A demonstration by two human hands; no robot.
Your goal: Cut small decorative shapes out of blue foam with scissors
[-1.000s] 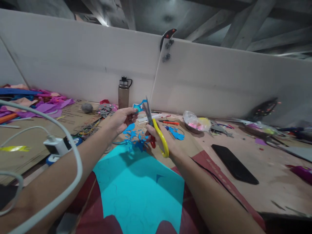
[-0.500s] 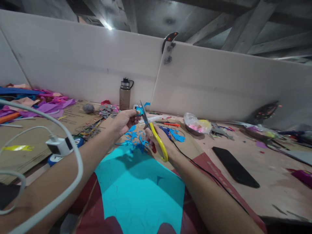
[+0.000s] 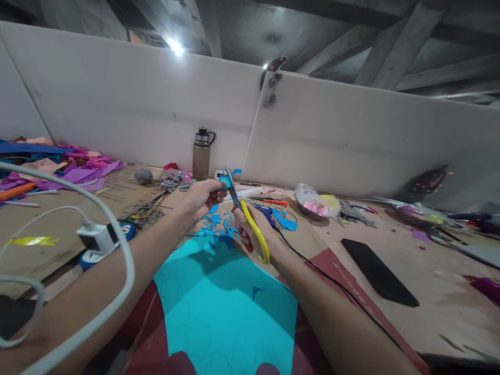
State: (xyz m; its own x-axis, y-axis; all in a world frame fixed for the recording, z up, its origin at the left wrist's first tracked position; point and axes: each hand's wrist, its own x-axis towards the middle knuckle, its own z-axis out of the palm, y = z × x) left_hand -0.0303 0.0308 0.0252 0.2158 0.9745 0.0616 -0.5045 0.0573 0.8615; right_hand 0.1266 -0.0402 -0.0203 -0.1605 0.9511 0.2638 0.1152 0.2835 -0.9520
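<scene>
Between its thumb and fingers, my left hand (image 3: 203, 198) pinches a small blue piece (image 3: 225, 182). My right hand (image 3: 253, 225) is closed around the handles of yellow-handled scissors (image 3: 255, 229), whose blades point up and away, right beside the blue piece. Below both hands lies a large turquoise sheet (image 3: 230, 307) with faint drawn outlines and a small dark blue scrap on it. Several blue cut scraps (image 3: 214, 225) are scattered at the sheet's far edge. More blue cutouts (image 3: 285, 220) lie to the right of my right hand.
A bottle (image 3: 201, 159) stands by the white partition. A black phone (image 3: 378, 272) lies at right, and a bowl (image 3: 312, 211) with plastic bags sits behind it. At left are a white charger (image 3: 97, 238), looping white cables and a colourful scrap pile (image 3: 78, 169).
The whole view has shifted slightly, with things appearing a little lower. My hands and the scissors keep nearly the same position around the small blue piece.
</scene>
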